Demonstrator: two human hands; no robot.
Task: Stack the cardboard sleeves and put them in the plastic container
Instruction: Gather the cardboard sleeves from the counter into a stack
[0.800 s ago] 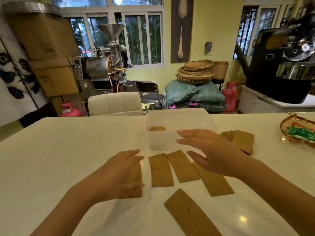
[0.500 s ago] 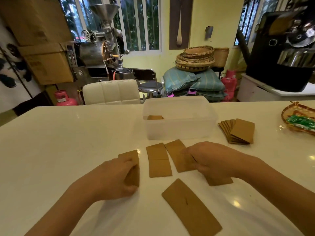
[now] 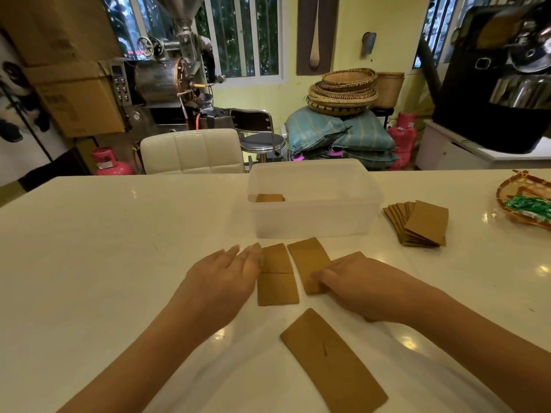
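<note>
Flat brown cardboard sleeves lie on the white table (image 3: 89, 263). My left hand (image 3: 226, 275) rests palm down with its fingers stretched out, the tips touching the left edge of a two-part sleeve (image 3: 277, 281). No sleeve shows in that hand. My right hand (image 3: 360, 287) lies on a sleeve (image 3: 348, 256) that peeks out past the knuckles. Its curled fingertips press on the middle sleeve (image 3: 308, 260). A longer sleeve (image 3: 331, 359) lies nearer to me. The clear plastic container (image 3: 316, 222) stands just behind, with one sleeve (image 3: 269, 198) inside. A fanned stack of sleeves (image 3: 420, 225) sits right of it.
A woven tray with a green packet (image 3: 527, 204) sits at the table's right edge. A white padded chair (image 3: 193, 152) and a black stool (image 3: 262, 141) stand behind the far edge. Machines, boxes, baskets and sacks fill the room beyond.
My left hand moved right to the two-part sleeve and flattened; the sleeve it gripped is out of sight. My right hand shifted slightly right, uncovering more of the middle sleeve.
</note>
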